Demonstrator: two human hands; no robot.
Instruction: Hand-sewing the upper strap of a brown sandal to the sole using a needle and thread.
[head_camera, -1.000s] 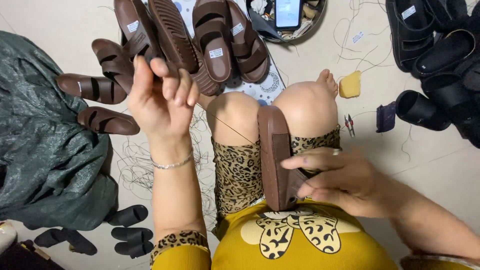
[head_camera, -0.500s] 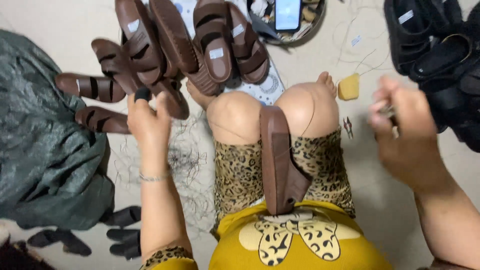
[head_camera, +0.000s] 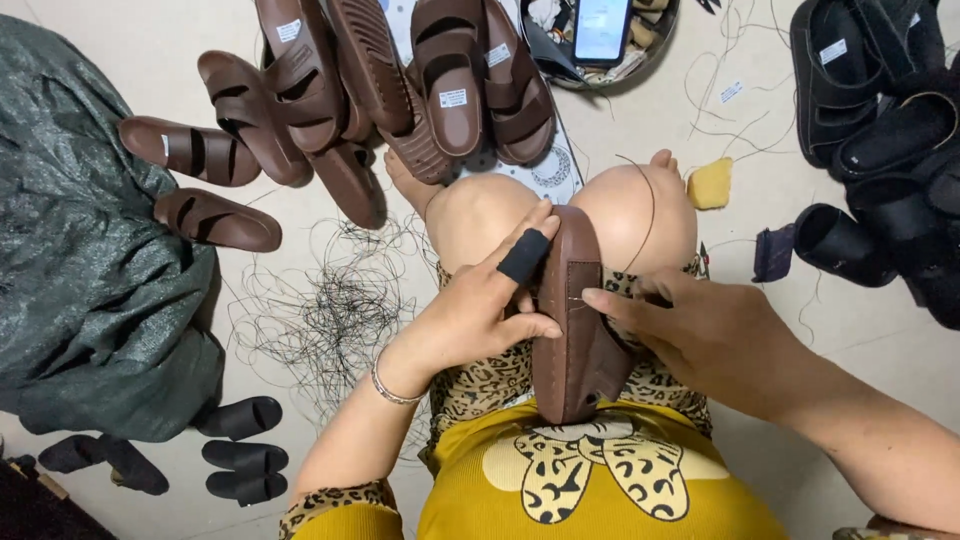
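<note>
A brown sandal (head_camera: 578, 330) stands on edge between my knees, its sole turned up toward me. My left hand (head_camera: 480, 305) rests against the sandal's left side, a black finger guard on the index finger. My right hand (head_camera: 690, 325) presses its fingertips onto the sole's right edge, where a thin thread loops up over my right knee. Whether a needle is in the fingers cannot be told.
A heap of brown sandals (head_camera: 400, 90) lies ahead of my knees, black sandals (head_camera: 880, 120) at the right. A phone (head_camera: 602, 28) sits in a round tray. Loose black threads (head_camera: 320, 310), a dark green sack (head_camera: 90, 270) and a yellow sponge (head_camera: 709, 184) lie on the floor.
My left hand came down from the brown sandal heap to the sandal between my knees. My right hand swung back from the right and touches the sole again.
</note>
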